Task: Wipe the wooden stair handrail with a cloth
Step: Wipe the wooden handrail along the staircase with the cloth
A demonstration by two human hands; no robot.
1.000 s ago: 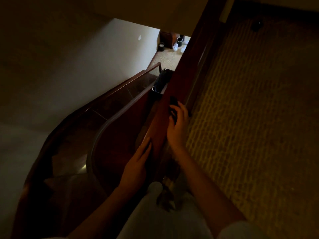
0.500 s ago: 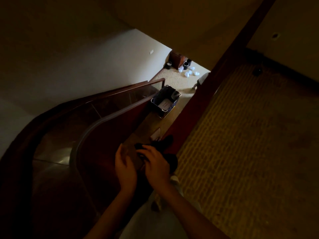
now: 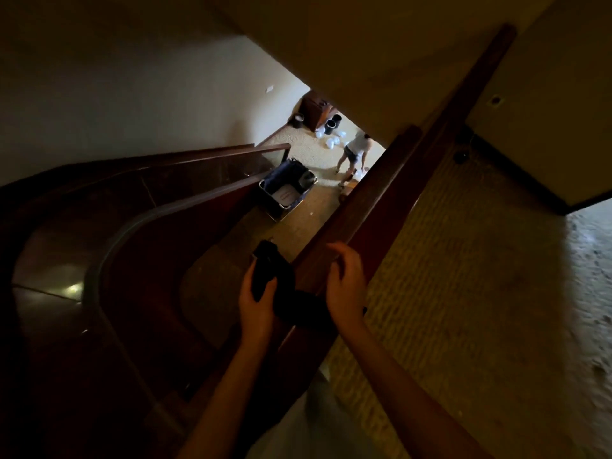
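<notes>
Right hand (image 3: 346, 286) lifted off cloth (image 3: 285, 288), grip loose, left hand (image 3: 256, 309) clamps cloth beside handrail (image 3: 381, 197)

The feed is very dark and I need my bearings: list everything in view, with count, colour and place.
handrail: one, reddish-brown wood, diagonal from upper right down to the hands
cloth: one, dark, draped over the handrail's near part
carpet: one, tan, landing right of the handrail
lower stair rail: one, dark, curving down at left
cart: one, dark blue, lower floor
bins: at least two, black, lower floor, far end
bags: several, white, beside the bins
other person: one, white top, lower floor
left hand: one, grips the cloth
right hand: one, fingers curled above the handrail; grip unclear
</notes>
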